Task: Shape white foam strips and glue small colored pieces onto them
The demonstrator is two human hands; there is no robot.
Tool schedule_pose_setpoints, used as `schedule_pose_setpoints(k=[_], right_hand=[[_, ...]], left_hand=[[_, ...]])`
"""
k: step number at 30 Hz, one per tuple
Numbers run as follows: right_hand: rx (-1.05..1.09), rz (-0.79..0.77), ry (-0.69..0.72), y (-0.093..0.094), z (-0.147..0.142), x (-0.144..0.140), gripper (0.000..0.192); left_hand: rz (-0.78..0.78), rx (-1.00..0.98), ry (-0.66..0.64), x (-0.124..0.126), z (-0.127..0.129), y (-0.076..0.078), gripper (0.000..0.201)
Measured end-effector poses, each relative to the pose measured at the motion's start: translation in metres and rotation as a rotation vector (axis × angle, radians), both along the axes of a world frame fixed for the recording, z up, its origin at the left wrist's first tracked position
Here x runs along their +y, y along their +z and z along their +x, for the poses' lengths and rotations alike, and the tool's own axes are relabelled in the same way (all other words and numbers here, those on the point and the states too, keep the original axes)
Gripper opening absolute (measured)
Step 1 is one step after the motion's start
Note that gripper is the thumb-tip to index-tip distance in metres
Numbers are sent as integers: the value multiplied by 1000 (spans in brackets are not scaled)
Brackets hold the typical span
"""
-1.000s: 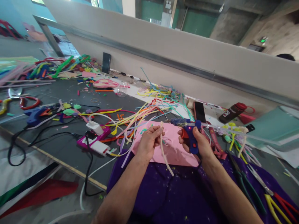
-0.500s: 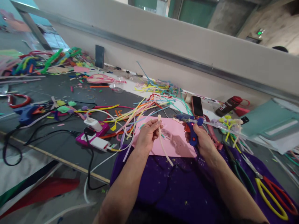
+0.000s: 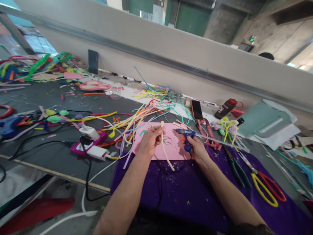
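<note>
My left hand (image 3: 151,139) pinches a cream pipe cleaner (image 3: 165,155) near its top, where a small knob shows above the fingertips. The stem hangs down in a slight curve over a pink sheet (image 3: 177,150). In my right hand (image 3: 199,150) is a blue hot glue gun (image 3: 187,137), gripped by its handle. Its nozzle points left toward the pipe cleaner, a gap apart from it, and a long clear glue stick (image 3: 217,139) extends from its back. Small scraps lie on the pink sheet. Another pipe cleaner piece (image 3: 181,125) lies just behind the nozzle.
A purple cloth (image 3: 181,195) covers the near edge. Scissors (image 3: 265,184) and green-handled pliers (image 3: 238,168) lie right. Behind are loose pipe cleaners (image 3: 137,118), a phone (image 3: 197,110) and a bottle (image 3: 226,108). At left sit a power strip (image 3: 75,148) with cords and another glue gun (image 3: 11,126).
The view has turned to the right, so the table things sit further left. My right hand has brought the glue gun lower and a bit closer to the left hand, which still holds the pipe cleaner.
</note>
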State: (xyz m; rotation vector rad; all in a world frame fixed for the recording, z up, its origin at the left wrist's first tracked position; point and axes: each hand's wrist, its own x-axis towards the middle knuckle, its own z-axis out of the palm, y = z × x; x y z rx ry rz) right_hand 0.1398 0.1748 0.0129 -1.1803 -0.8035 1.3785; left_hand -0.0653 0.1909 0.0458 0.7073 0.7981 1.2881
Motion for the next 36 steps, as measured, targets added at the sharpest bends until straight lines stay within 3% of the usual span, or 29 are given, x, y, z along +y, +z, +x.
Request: schedule_pose_setpoints(k=[6,12,18,26,32,36], right_hand=[[12,4,83,-5,-3,3,27],[-105,36,107,-5,16,4,27],[-373,88,142,-3,34,1,34],[-823,296,-6,5,39,-7,26],[-1279,529,155,28,33,-11,21],[-1600,450,420,41,25,-11,23]], left_hand=[[-25,29,-8,0,2,3,24],[-26,89,-25,2,1,2,25],[32,425,-146,1,-2,-2,21],[148,942,-240,0,-1,-13,19],[155,1060,-315,4,-4,-21,22],[181,1192,-369,9,-5,-25,19]])
